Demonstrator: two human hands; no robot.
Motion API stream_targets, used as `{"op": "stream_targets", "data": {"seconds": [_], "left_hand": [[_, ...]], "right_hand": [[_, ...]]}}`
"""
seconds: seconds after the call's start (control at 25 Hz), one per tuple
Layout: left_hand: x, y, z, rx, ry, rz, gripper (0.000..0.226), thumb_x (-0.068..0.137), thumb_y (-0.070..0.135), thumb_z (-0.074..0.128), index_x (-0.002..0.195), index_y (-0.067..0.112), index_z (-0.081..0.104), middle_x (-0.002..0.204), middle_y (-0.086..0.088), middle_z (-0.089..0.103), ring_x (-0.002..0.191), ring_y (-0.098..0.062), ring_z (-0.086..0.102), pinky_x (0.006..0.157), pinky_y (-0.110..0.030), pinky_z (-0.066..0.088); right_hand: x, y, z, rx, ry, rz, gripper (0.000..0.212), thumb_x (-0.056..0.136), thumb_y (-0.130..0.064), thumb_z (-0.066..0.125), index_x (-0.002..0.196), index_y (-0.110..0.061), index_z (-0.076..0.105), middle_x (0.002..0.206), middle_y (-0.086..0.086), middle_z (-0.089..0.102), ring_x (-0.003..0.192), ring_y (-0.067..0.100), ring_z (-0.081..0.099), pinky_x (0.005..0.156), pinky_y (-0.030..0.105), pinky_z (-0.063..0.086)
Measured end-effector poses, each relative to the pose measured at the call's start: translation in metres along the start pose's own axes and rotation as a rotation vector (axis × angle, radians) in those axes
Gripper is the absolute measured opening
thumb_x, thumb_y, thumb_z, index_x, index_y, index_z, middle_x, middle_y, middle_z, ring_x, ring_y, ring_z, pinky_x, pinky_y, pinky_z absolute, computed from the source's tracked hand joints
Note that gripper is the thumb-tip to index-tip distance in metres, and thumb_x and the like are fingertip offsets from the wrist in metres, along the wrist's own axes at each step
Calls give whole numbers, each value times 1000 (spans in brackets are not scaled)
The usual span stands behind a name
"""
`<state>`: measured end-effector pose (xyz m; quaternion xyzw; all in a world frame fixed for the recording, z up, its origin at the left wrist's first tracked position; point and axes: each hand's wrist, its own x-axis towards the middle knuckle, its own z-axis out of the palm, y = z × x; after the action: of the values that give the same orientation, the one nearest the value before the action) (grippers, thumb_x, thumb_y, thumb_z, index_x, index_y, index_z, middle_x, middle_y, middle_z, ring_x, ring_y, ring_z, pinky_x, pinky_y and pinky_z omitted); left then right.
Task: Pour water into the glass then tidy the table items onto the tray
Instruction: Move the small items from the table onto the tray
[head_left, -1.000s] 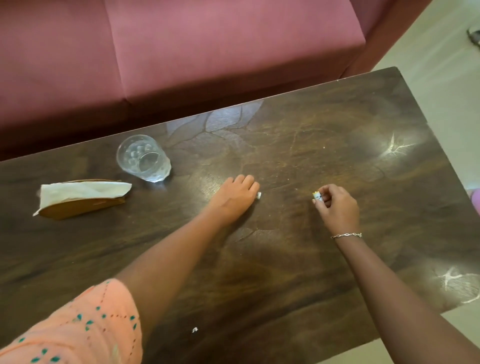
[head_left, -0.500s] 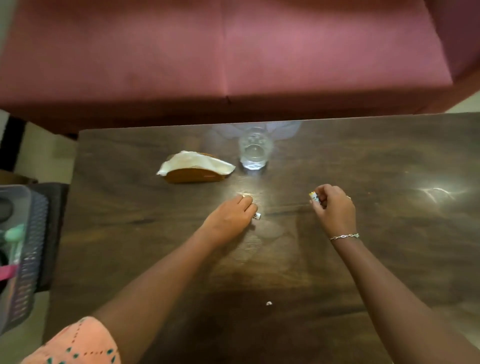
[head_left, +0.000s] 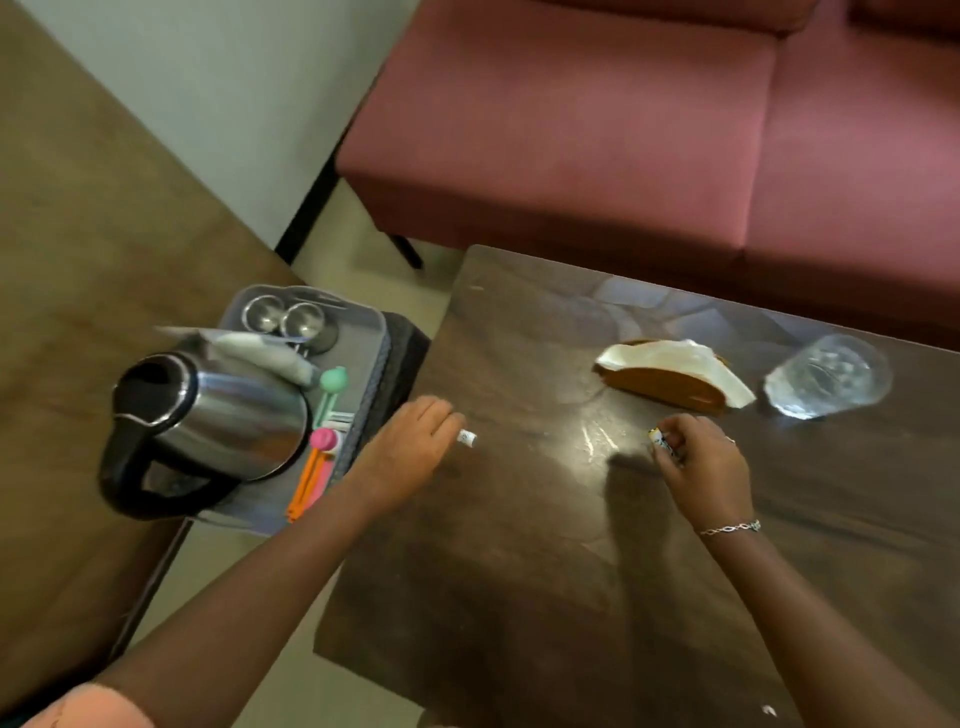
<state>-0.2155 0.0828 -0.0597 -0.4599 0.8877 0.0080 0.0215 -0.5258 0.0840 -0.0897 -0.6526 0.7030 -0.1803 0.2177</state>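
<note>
Grey tray sits just past the tabletop's left edge, left of both hands; the left hand is nearer. It pinches a small white scrap; the right hand pinches a yellow-white wrapper mid-tabletop. Near the far edge stands the glass.

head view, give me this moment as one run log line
left hand: pinches white scrap | right hand: pinches small wrapper | glass, napkin holder: on table | kettle: on tray

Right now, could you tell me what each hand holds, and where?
The left hand pinches a white scrap by one end; the right hand, a patterned scrap likewise.
</note>
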Motion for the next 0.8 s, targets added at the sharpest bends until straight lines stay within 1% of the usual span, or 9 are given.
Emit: {"op": "stream_targets", "data": {"seconds": [0.08, 0.2, 0.24, 0.28, 0.32, 0.4, 0.48, 0.6, 0.8], "left_hand": [[-13, -40, -6, 6, -7, -113, 27, 71, 6, 41, 83, 1, 65, 78, -15, 65, 70, -29, 64, 59, -34, 53], [-19, -97, -2, 42, -67, -250, 15, 68, -9, 56, 79, -1, 61, 76, -20, 61, 68, -33, 60, 56, -38, 50], [-19, -114, 5, 57, -138, -300, 18, 69, -11, 57, 84, -2, 59, 83, -21, 61, 76, -34, 59, 62, -40, 48], [-17, -129, 15, 66, -223, -350, 21, 74, -11, 53, 93, -1, 56, 95, -21, 59, 88, -35, 56, 71, -43, 44], [-16, -141, 25, 78, -312, -383, 25, 79, -8, 47, 102, 0, 52, 106, -20, 55, 98, -34, 52, 79, -42, 41], [-15, -161, 46, 119, -440, -394, 30, 84, -5, 41, 112, 2, 46, 118, -17, 50, 109, -33, 47, 86, -39, 38], [-13, -165, 63, 119, -482, -351, 33, 83, -6, 41, 115, 1, 44, 122, -18, 49, 113, -33, 46, 88, -38, 38], [-9, -170, 93, 63, -555, -317, 31, 86, -3, 42, 117, 0, 45, 123, -20, 50, 115, -34, 47, 92, -40, 39], [-7, -173, 114, 34, -584, -305, 28, 90, 6, 45, 117, 0, 47, 124, -19, 50, 116, -34, 46, 95, -41, 39]], "right_hand": [[6, -28, 14, 7, -30, -26, 14, 76, -7, 68, 88, -5, 62, 85, 14, 63, 76, 33, 60, 65, 40, 46], [15, -67, 36, 25, -64, -54, 14, 76, -7, 69, 88, -5, 63, 85, 13, 62, 75, 31, 60, 64, 39, 47], [18, -78, 43, 31, -73, -53, 14, 75, -7, 69, 88, -6, 63, 84, 13, 62, 74, 30, 60, 65, 38, 47], [20, -86, 50, 33, -80, -53, 15, 75, -7, 69, 89, -7, 63, 84, 12, 62, 73, 29, 60, 65, 37, 46], [22, -92, 54, 35, -80, -57, 16, 74, -6, 70, 89, -7, 63, 83, 11, 62, 72, 28, 59, 65, 36, 46], [28, -101, 68, 43, -83, -72, 18, 73, -5, 71, 88, -8, 64, 80, 8, 61, 68, 23, 56, 63, 33, 44], [27, -108, 71, 47, -98, -92, 17, 73, -6, 71, 88, -9, 64, 78, 1, 56, 66, 16, 52, 61, 30, 42], [28, -117, 91, 29, -158, -87, 13, 77, -12, 70, 89, -12, 64, 78, -3, 54, 66, 13, 51, 60, 28, 41], [36, -136, 106, 23, -215, -111, 12, 77, -10, 70, 87, -11, 64, 78, -2, 54, 67, 15, 52, 60, 24, 36]]}}
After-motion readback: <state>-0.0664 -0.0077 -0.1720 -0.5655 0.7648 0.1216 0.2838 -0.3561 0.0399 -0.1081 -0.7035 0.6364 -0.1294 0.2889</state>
